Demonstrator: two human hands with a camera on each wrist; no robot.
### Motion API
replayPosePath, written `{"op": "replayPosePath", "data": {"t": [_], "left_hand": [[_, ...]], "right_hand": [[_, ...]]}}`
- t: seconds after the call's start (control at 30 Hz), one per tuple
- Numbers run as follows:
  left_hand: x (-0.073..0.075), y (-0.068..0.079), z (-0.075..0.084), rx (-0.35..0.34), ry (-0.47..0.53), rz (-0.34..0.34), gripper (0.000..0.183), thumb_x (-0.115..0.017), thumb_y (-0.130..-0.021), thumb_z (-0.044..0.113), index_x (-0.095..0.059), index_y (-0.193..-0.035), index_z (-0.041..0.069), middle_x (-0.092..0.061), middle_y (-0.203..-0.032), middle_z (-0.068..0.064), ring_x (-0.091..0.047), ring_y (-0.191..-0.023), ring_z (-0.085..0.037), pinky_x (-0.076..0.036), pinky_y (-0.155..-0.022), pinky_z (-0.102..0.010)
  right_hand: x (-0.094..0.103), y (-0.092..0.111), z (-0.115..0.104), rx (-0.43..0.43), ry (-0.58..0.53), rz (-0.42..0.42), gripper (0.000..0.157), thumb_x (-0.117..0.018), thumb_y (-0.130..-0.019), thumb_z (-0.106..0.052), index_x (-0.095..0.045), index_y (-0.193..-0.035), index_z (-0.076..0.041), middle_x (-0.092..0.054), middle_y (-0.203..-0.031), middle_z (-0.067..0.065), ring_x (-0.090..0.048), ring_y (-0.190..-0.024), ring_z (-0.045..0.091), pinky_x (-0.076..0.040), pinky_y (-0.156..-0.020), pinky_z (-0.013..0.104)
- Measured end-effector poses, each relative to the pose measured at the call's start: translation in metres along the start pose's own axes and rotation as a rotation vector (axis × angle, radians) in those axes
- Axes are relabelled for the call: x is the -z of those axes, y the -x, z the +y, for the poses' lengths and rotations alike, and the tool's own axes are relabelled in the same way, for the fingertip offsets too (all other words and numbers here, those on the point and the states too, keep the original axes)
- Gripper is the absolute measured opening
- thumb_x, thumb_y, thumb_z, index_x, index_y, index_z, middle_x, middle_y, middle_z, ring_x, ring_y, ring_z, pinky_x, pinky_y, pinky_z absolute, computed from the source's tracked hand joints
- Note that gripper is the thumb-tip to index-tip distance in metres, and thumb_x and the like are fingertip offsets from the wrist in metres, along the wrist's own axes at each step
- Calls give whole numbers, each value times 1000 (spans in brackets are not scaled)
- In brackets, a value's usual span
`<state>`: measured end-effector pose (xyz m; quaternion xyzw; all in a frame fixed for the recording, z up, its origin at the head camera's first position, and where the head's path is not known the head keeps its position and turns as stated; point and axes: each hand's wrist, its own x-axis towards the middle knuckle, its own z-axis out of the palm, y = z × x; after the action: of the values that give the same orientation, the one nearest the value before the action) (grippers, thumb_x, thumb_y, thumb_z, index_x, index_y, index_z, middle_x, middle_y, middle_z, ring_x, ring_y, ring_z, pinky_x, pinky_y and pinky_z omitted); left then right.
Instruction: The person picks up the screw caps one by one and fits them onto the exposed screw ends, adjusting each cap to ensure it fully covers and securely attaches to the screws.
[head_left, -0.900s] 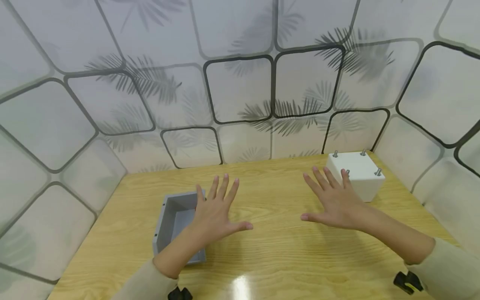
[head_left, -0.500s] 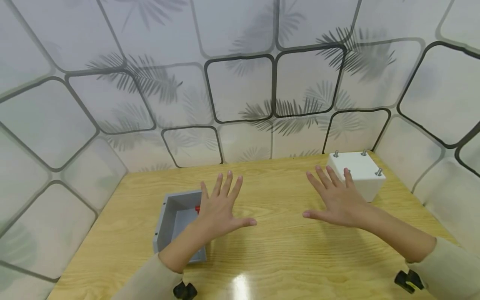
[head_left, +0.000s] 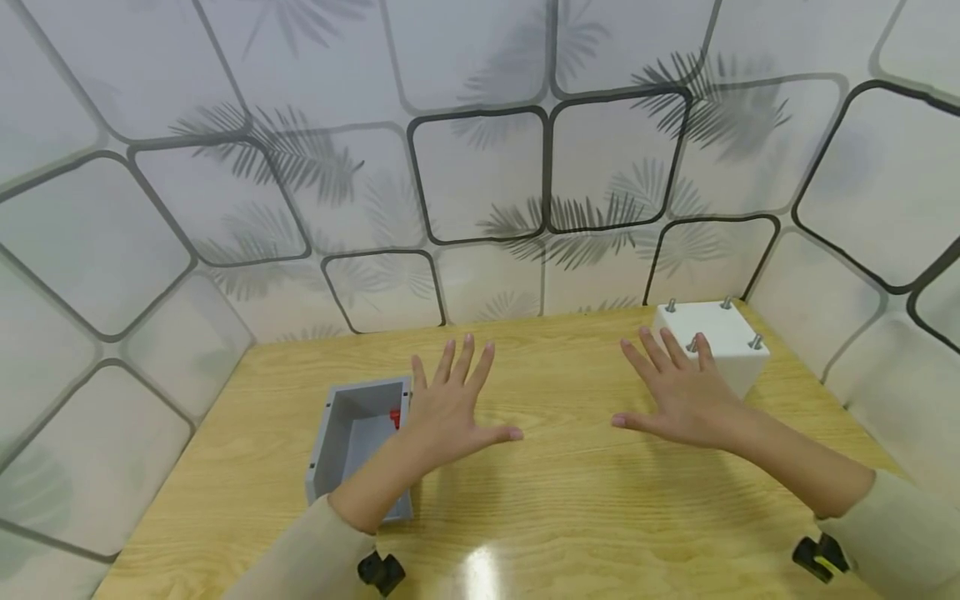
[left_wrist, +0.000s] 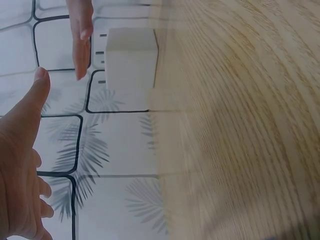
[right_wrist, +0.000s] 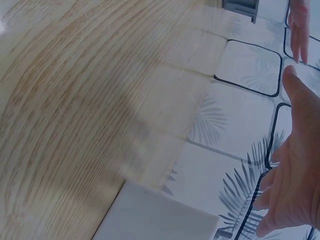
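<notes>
My left hand (head_left: 442, 417) hovers palm down over the table, fingers spread, holding nothing. Beside and partly beneath it in the head view stands a grey open-topped box (head_left: 318, 450). Inside that box, near its far right wall, lies a small red piece (head_left: 395, 417), whose kind I cannot make out. My right hand (head_left: 686, 400) is likewise raised with spread fingers and holds nothing. Behind it is a white block (head_left: 716, 329) with several metal bolts (head_left: 726, 302) sticking up from its top. Both wrist views show the hands apart from the tabletop.
A light wooden table (head_left: 555, 500) spans the space below both hands. Patterned walls (head_left: 480, 167) with leaf prints close it in at the back and both sides. Dark wrist mounts (head_left: 381, 572) sit under the sleeves.
My left hand has drifted right and slightly up, uncovering the red piece in the grey box. My right hand has shifted slightly right and up. Box and block have stayed put.
</notes>
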<state>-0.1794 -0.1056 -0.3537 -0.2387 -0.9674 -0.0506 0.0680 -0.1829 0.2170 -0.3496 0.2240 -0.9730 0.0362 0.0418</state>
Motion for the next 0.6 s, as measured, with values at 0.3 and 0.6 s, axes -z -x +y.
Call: {"op": "replayPosePath", "data": {"t": [0.3, 0.6], "left_hand": [[2, -9, 4, 23, 21, -26, 115, -7, -61, 93, 6, -152, 24, 7, -157, -9, 6, -144, -31, 5, -106, -71], [4, -18, 9, 28, 24, -11, 114, -11, -63, 94, 4, -152, 24, 4, -158, -9, 5, -145, -30, 2, -107, -71]], "right_hand": [[-1, -1, 8, -33, 26, -11, 100, -47, -83, -72, -14, -152, -8, -11, -154, 27, -13, -138, 51, 1, -103, 74], [2, -2, 13, -65, 27, -22, 101, -46, -83, -72, -11, -152, -7, -8, -154, 27, -11, -138, 51, 4, -103, 73]]}}
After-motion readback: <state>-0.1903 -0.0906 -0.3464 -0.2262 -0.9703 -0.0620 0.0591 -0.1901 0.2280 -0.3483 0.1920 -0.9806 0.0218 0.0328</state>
